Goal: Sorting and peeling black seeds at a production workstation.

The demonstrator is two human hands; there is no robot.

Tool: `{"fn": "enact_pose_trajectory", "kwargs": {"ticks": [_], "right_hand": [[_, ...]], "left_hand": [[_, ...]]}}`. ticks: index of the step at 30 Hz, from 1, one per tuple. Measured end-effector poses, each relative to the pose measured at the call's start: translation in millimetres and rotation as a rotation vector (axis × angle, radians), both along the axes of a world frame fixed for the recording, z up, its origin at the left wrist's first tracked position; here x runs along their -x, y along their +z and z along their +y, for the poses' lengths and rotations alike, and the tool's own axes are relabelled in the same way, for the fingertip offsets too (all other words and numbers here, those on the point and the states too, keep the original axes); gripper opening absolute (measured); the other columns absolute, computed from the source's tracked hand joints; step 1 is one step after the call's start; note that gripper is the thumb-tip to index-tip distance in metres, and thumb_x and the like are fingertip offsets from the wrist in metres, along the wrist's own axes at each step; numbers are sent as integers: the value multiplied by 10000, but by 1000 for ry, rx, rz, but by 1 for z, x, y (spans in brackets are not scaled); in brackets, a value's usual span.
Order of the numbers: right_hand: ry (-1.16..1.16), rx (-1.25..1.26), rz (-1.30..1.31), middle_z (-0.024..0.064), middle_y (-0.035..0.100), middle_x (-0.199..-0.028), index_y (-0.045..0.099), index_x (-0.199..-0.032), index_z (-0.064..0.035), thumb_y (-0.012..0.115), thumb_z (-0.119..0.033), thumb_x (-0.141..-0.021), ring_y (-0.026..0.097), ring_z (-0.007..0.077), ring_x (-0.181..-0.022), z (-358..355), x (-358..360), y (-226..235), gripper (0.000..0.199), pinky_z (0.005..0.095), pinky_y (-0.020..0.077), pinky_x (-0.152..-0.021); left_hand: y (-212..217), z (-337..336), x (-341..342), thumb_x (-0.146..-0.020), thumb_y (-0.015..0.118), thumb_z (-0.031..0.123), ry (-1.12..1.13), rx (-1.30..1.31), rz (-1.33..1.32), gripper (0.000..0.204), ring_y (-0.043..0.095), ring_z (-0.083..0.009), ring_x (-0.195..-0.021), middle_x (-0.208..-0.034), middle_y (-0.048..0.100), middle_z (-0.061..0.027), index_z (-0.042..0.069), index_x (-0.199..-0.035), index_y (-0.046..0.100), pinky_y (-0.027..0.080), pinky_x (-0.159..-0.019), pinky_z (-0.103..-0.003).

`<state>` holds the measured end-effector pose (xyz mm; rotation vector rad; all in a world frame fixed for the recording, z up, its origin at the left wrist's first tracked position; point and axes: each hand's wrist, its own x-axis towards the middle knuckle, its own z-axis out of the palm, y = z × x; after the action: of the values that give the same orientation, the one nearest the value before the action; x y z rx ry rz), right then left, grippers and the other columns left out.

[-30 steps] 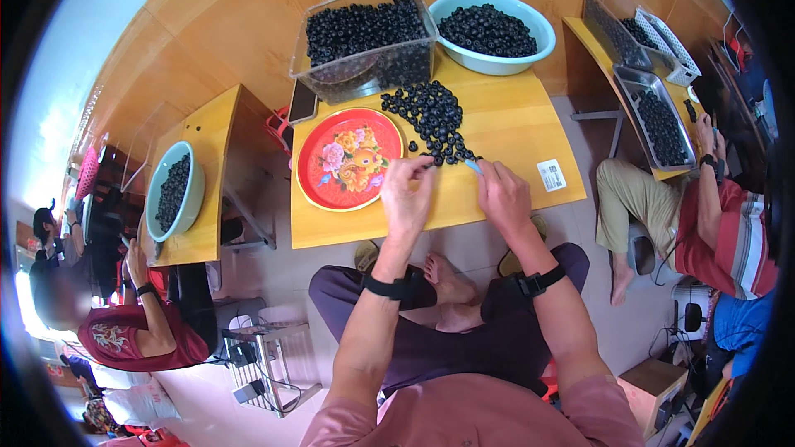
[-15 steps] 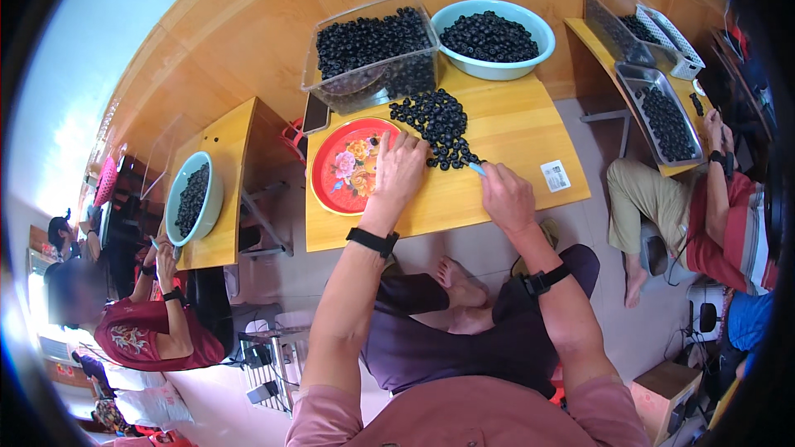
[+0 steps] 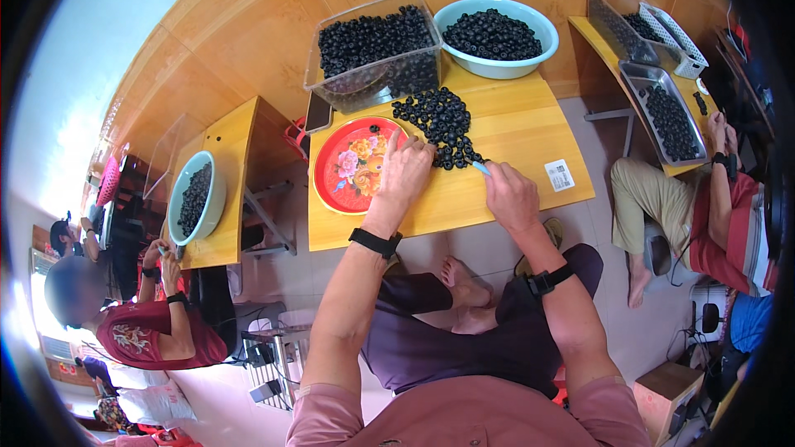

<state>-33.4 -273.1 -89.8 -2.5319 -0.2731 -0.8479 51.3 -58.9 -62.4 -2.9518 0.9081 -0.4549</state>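
Note:
On the yellow wooden table lies a loose pile of small black round parts (image 3: 443, 116), several with a hole through the middle. To its left sits a red round tray (image 3: 330, 167) with a flower print, and one black part (image 3: 374, 128) rests near its far side. My left hand (image 3: 404, 175) is palm down over the tray's right rim, fingers stretched and apart, fingertips at the pile's near left edge. My right hand (image 3: 512, 194) is closed around a slim light-blue tool (image 3: 480, 168), whose tip points at the near end of the pile. The tool's kind is unclear.
At the back stand a clear plastic bin (image 3: 373, 91) and a light-blue basin (image 3: 489, 69), both full of black parts. A dark phone-like slab (image 3: 318, 112) lies beside the bin. People work at side tables with another basin (image 3: 217, 199) and a metal tray (image 3: 638, 74).
My left fingers have shifted right from over the tray toward the pile. The single black part on the tray now lies farther back. My right hand stays near the pile with the tool.

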Motion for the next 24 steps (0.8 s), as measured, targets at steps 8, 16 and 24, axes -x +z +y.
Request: {"fn": "enact_pose_trajectory", "kwargs": {"ticks": [8, 16, 24], "right_hand": [[11, -19, -10, 99, 619, -799, 633, -975, -70, 636, -130, -915, 663, 310, -736, 1, -1, -1, 85, 443, 530, -616], [-11, -1, 2, 99, 625, -802, 640, -966, -63, 636, -118, -908, 664, 312, -738, 0, -1, -1, 80, 438, 533, -622], [38, 3, 18, 98, 615, -792, 633, -970, -67, 643, -111, -898, 653, 303, -732, 1, 1, 3, 85, 427, 528, -624]], "left_hand": [[-2, -1, 0, -863, 670, 139, 35, 11, 22, 191, 678, -234, -974, -937, 701, -90, 131, -1045, 725, 399, -1078, -434], [2, -28, 43, -765, 813, 49, 59, 900, 206, 247, 653, -228, -718, -779, 638, -106, -6, -980, 702, 543, -652, -349], [-31, -40, 63, -781, 817, 58, 258, 1210, 395, 230, 602, -134, -670, -812, 647, -79, 5, -985, 723, 515, -644, -293]]}}
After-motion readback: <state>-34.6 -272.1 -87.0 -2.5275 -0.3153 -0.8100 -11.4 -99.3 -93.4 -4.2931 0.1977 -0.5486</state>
